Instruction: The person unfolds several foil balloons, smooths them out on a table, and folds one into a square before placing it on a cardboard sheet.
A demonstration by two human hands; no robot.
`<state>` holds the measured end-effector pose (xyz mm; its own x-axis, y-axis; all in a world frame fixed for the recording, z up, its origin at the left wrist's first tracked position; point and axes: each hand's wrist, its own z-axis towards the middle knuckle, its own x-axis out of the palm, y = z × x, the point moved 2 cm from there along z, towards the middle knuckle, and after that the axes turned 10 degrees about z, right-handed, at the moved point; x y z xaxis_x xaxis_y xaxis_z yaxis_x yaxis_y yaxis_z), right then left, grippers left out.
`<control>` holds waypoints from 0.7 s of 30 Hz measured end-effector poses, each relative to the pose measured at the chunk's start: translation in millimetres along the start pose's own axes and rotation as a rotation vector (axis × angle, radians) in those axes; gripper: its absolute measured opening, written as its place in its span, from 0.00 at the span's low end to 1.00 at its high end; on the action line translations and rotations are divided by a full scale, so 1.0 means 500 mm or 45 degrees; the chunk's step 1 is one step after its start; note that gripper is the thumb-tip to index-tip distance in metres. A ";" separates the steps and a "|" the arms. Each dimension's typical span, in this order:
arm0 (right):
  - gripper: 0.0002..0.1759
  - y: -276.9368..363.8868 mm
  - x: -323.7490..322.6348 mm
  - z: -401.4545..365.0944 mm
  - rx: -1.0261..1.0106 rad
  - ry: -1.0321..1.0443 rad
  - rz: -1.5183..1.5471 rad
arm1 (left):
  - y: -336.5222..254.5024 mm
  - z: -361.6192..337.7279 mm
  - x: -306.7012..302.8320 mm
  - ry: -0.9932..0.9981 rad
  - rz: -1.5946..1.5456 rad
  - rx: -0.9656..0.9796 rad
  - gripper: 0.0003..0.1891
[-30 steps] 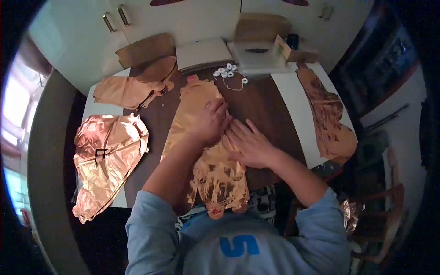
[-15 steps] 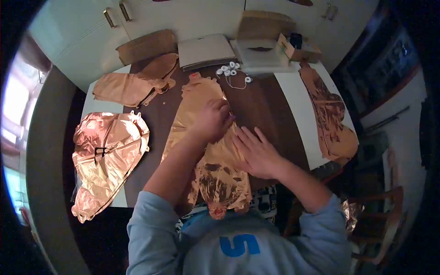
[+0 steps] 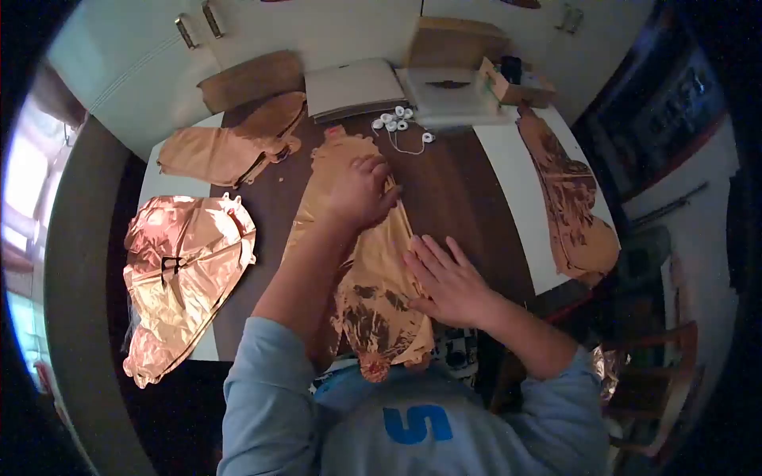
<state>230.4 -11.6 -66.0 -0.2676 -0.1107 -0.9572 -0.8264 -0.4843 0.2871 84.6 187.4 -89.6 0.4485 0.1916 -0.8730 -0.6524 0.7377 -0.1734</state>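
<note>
A flat copper-coloured foil balloon (image 3: 373, 262) lies lengthwise on the table in front of me, its lower end hanging at the near edge by my shirt. My left hand (image 3: 361, 190) rests on its upper half. Its fingers are curled in, the thumb pointing right near the balloon's right edge; whether foil is pinched beneath them is hidden. Lower down, my right hand (image 3: 452, 282) lies flat with fingers stretched, its fingertips and palm against the right edge of the foil. Creased, shiny foil shows between my forearms.
Other foil balloons lie around: a shiny one (image 3: 190, 270) at left, a folded one (image 3: 210, 155) behind it, another (image 3: 567, 198) at right. White ribbon spools (image 3: 394, 119), a stack of flat sheets (image 3: 353, 89) and a small box (image 3: 520, 83) stand at the back. A chair (image 3: 675, 373) is lower right.
My left hand has slid up the balloon and slightly left, away from my right hand. My right hand has shifted slightly right and down, still flat.
</note>
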 end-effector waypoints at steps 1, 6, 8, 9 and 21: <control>0.43 0.003 -0.002 -0.004 -0.005 0.001 -0.010 | -0.003 -0.001 -0.006 -0.002 0.002 -0.004 0.25; 0.45 0.020 -0.021 -0.033 0.010 0.116 0.053 | -0.001 -0.005 0.003 -0.066 0.020 -0.022 0.23; 0.44 0.012 -0.037 -0.041 0.031 0.228 0.190 | -0.006 -0.008 0.011 -0.076 -0.007 -0.021 0.22; 0.44 0.004 -0.048 -0.033 0.026 0.122 0.228 | -0.006 -0.008 0.009 -0.073 -0.028 -0.019 0.22; 0.44 -0.025 -0.007 0.094 0.108 0.173 -0.007 | -0.022 -0.027 -0.124 -0.597 0.009 -0.047 0.17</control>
<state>218.7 35.6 -64.5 -0.1984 -0.2275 -0.9534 -0.8681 -0.4108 0.2786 55.7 158.7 -39.4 0.6659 0.4747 -0.5755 -0.6740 0.7135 -0.1915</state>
